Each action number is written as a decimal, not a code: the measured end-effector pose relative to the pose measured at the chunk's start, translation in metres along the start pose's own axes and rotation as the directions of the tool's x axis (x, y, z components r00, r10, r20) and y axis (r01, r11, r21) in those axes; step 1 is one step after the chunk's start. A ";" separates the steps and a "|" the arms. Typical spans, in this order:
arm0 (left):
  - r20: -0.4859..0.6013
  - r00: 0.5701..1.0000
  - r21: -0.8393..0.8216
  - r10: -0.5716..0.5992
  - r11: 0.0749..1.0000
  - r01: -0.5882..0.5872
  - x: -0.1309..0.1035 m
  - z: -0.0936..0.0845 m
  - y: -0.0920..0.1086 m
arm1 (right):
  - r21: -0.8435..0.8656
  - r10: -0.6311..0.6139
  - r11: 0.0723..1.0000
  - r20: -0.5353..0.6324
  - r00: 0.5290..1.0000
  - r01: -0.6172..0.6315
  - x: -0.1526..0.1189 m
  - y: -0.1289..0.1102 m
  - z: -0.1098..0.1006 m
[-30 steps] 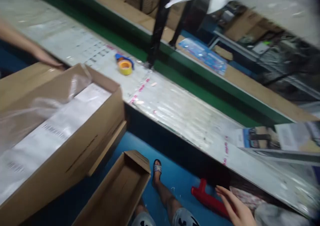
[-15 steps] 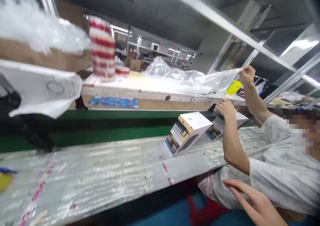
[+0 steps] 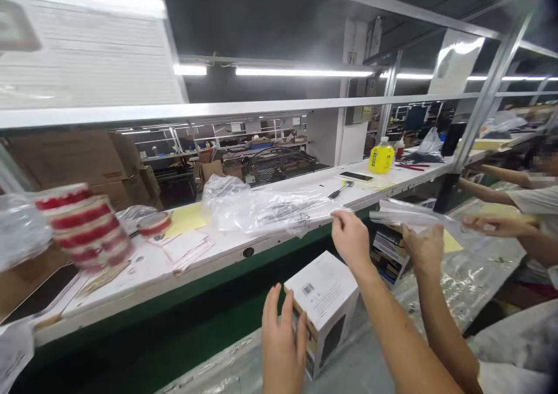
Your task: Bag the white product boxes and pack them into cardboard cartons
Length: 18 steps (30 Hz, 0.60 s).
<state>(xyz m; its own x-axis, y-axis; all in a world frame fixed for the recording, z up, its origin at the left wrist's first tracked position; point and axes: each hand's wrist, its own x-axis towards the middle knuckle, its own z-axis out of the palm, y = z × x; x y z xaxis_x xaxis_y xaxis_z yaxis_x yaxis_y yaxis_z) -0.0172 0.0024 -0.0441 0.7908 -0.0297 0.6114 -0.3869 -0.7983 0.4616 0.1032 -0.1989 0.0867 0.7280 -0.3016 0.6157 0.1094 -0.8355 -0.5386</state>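
My left hand (image 3: pixel 283 339) is beside a white printed carton (image 3: pixel 325 286), fingers spread upward along its left side. Whether the fingertips touch the carton cannot be made out. My right hand (image 3: pixel 351 240) is raised above the carton's far right side. Its thumb and fingers pinch the right end of a clear plastic bag (image 3: pixel 270 208), which stretches across the white shelf. The carton stands on the plastic-covered bench, its top facing up.
At right, a co-worker's hands (image 3: pixel 422 249) handle clear plastic over another carton (image 3: pixel 387 254). The shelf (image 3: pixel 235 254) holds a stack of red-and-white tape rolls (image 3: pixel 87 228), a phone (image 3: pixel 356 176), a brush (image 3: pixel 341 189) and a yellow bottle (image 3: pixel 381 157). A metal rail (image 3: pixel 261 108) crosses above.
The view has swung up and right, nearer the shelf. My left hand has come into view by the carton. My right hand has risen to the plastic bag. The co-worker's hands have lowered their plastic.
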 end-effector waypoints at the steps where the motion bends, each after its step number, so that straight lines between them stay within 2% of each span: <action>1: -0.026 0.997 0.016 0.066 0.998 -0.066 0.026 0.004 0.012 | -0.058 0.056 0.997 0.009 0.998 -0.055 0.029 0.006 0.011; 3: -0.047 0.982 0.047 0.183 0.982 -0.181 0.064 0.011 0.032 | -0.116 0.094 0.990 0.071 0.993 -0.085 0.076 0.018 0.032; 6: 0.019 0.954 0.088 0.299 0.950 -0.300 0.099 0.024 0.053 | -0.101 0.005 0.995 0.139 0.990 0.009 0.125 0.023 0.048; 8: 0.085 0.932 0.123 0.353 0.924 -0.361 0.123 0.039 0.064 | -0.078 -0.087 0.992 0.117 0.989 0.097 0.151 0.015 0.047; 11: 0.171 0.877 0.224 0.449 0.849 -0.478 0.170 0.066 0.079 | -0.046 -0.229 0.971 0.121 0.966 0.236 0.184 -0.008 0.031; 12: 0.204 0.856 0.264 0.474 0.816 -0.515 0.186 0.075 0.083 | -0.027 -0.271 0.962 0.073 0.960 0.273 0.191 -0.016 0.023; 13: 0.236 0.841 0.300 0.488 0.786 -0.540 0.202 0.083 0.087 | 0.002 -0.318 0.948 -0.018 0.948 0.318 0.194 -0.021 0.013; 14: 0.259 0.833 0.332 0.490 0.764 -0.553 0.215 0.091 0.089 | 0.038 -0.374 0.923 -0.151 0.915 0.383 0.192 -0.024 0.002; 15: 0.272 0.833 0.355 0.482 0.754 -0.552 0.227 0.098 0.090 | 0.073 -0.420 0.883 -0.313 0.852 0.463 0.187 -0.024 -0.009; 16: 0.278 0.840 0.368 0.466 0.756 -0.541 0.237 0.103 0.089 | 0.102 -0.435 0.835 -0.478 0.763 0.541 0.177 -0.021 -0.020; 17: 0.283 0.855 0.370 0.434 0.773 -0.515 0.244 0.107 0.087 | 0.128 -0.416 0.793 -0.601 0.682 0.596 0.165 -0.015 -0.031; 18: 0.294 0.872 0.362 0.391 0.799 -0.480 0.250 0.110 0.083 | 0.155 -0.376 0.772 -0.671 0.639 0.616 0.153 -0.007 -0.041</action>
<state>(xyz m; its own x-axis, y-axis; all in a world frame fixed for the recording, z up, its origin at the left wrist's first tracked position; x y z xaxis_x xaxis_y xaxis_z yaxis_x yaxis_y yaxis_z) 0.2010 -0.1378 0.0765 0.6781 -0.5148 0.5246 -0.5169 -0.8414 -0.1575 0.1858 -0.2579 0.2081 -0.0301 -0.1874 0.9818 0.6379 -0.7598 -0.1254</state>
